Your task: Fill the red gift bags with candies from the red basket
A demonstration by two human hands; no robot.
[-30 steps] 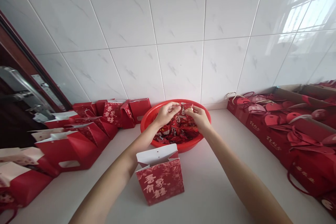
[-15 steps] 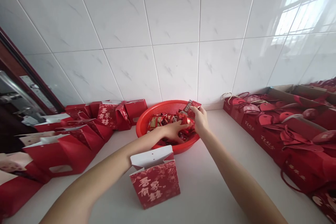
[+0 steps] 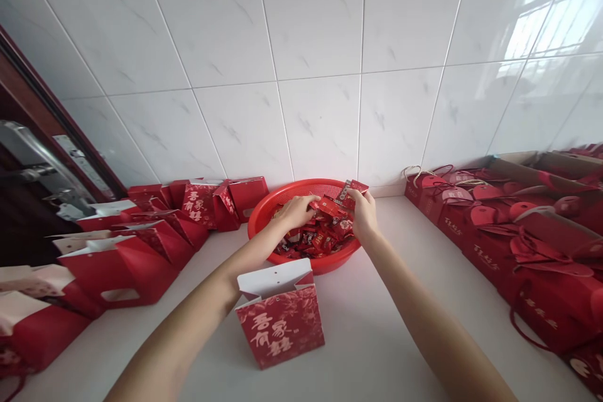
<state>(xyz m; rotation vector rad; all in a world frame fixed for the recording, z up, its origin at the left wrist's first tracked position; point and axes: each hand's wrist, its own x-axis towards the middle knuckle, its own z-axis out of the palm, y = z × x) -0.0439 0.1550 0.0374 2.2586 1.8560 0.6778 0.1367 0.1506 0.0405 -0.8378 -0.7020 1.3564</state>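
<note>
- Left hand [image 3: 298, 212] reaches over the basket, its thumb and fingertips drawn together on the end of a red wrapped packet [image 3: 327, 206].
- Right hand [image 3: 365, 213] is at the basket's right side, pinching a small red sachet [image 3: 358, 186] between thumb and fingers; a patterned strip shows beside the thumb.
- Below both hands, the red plastic basket [image 3: 325, 264] holds a heap of shiny red wrapped pieces [image 3: 320, 242].
- Between the forearms, in front of the basket, an upright red gift box [image 3: 282, 326] has its top open, pale inside, with light characters on its front.
- Farther left, more red boxes [image 3: 127, 273] are in a row, several with pale flaps raised.
- On the right are crowded red bags [image 3: 480, 251], some with cord handles.
- Behind everything rises a wall of pale tiles [image 3: 320, 125].
</note>
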